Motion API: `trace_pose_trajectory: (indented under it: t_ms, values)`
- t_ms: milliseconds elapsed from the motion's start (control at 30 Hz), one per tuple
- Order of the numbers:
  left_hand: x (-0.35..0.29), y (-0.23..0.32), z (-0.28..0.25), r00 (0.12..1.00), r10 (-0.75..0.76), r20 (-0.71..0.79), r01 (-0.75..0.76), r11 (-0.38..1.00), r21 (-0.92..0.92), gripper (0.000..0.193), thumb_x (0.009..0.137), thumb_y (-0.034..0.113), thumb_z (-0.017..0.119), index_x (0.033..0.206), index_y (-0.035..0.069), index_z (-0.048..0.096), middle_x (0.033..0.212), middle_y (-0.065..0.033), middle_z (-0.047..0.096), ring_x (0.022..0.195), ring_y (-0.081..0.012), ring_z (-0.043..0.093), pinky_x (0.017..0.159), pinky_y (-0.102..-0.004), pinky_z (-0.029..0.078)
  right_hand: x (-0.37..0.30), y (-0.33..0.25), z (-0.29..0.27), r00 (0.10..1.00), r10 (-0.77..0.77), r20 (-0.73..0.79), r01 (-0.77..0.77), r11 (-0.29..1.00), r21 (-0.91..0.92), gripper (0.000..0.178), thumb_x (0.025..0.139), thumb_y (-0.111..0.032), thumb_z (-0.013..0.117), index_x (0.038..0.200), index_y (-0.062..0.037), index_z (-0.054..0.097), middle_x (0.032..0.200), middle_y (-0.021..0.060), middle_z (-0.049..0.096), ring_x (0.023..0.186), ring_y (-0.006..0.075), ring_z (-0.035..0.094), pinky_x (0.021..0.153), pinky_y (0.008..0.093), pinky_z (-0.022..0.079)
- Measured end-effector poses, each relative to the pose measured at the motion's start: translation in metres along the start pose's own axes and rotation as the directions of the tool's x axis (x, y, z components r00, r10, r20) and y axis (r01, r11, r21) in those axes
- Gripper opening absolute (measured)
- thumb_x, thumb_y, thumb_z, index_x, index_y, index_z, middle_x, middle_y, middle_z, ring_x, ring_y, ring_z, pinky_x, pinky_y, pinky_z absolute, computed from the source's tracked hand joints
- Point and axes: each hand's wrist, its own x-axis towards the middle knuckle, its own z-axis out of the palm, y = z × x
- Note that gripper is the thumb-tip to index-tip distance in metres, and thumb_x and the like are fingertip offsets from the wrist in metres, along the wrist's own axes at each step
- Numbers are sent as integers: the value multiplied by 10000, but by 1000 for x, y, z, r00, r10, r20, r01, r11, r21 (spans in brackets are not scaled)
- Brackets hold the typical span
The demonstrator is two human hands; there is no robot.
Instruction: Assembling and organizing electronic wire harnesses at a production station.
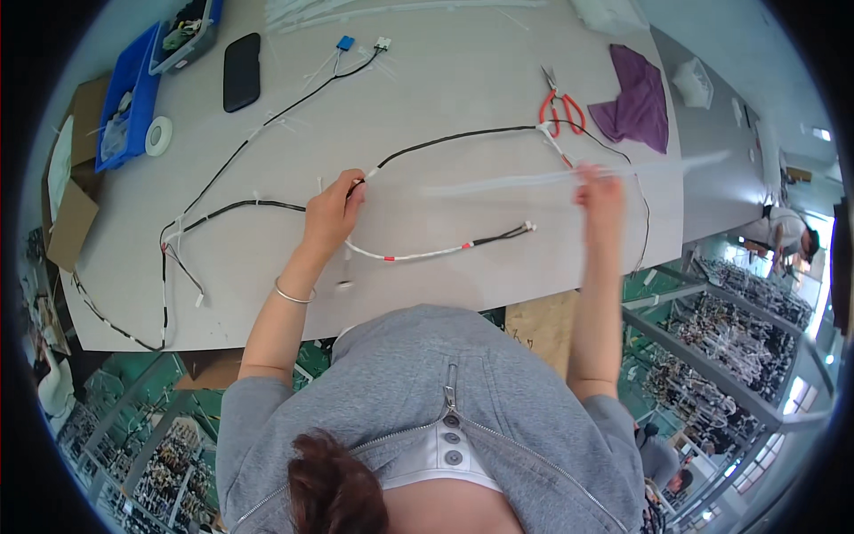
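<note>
Over the grey table [463,89], the left hand [333,210] pinches the cable harness [463,135], presumably steadying it; the blurred right hand [602,198] seemingly grips translucent strips [507,184].

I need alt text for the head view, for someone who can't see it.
A person's left hand grips a black-and-white wire harness spread across a pale table, while the blurred right hand appears to hold a long translucent strip. Red-handled cutters and a purple cloth lie at upper right.
</note>
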Motion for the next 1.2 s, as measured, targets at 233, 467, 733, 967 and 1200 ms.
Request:
trace_pose_trajectory:
  t_ms: [233, 467, 733, 967, 1200]
  values:
    - [-20, 2, -1, 984, 159, 85, -167, 982, 93, 131, 990, 120, 610, 1115, 80, 600, 961, -103, 673, 766, -272, 666, 667, -343, 524, -75, 61, 106, 920, 330, 213, -373, 903, 214, 390, 934, -370, 732, 994, 6, 649, 879, 104, 699, 773, 172, 713, 656, 292, 595]
    - [-32, 8, -15, 985, 144, 98, -156, 978, 138, 127, 981, 104, 619, 1103, 70, 608, 1046, -98, 647, 815, -294, 657, 692, -348, 528, -45, 42, 40, 885, 288, 367, -149, 920, -363, 378, 965, -356, 677, 1105, -5, 673, 921, 133, 721, 780, 210, 714, 660, 314, 575]
    - [-31, 19, -14, 980, 187, 63, -195, 965, 176, 149, 950, 96, 657, 1096, 87, 629, 1183, -64, 661, 857, -263, 668, 707, -345, 547, 67, 70, 5, 691, -660, 295, 661, 412, -627, 182, 899, -179, 708, 1052, -95, 654, 878, 105, 680, 886, 302, 654, 758, 385, 518]
    - [10, 105, 20, 924, 324, 202, -379, 842, 384, 784, 699, 338, 884, 1362, 78, 555, 1396, -151, 558, 1241, -349, 544, 1000, -421, 472, -10, 51, -56, 827, -394, 401, 541, 751, -378, 184, 935, -162, 701, 1086, -85, 628, 823, 97, 684, 623, 257, 646, 585, 331, 506]
    - [79, 163, 169, 765, 93, 637, -435, 804, 405, 404, 805, 286, 805, 1111, 84, 635, 1192, -122, 681, 1077, -282, 647, 872, -405, 514, -16, 90, -61, 891, -236, 388, 318, 934, -163, 239, 946, -138, 683, 1173, -99, 622, 779, 87, 693, 617, 207, 639, 598, 304, 510]
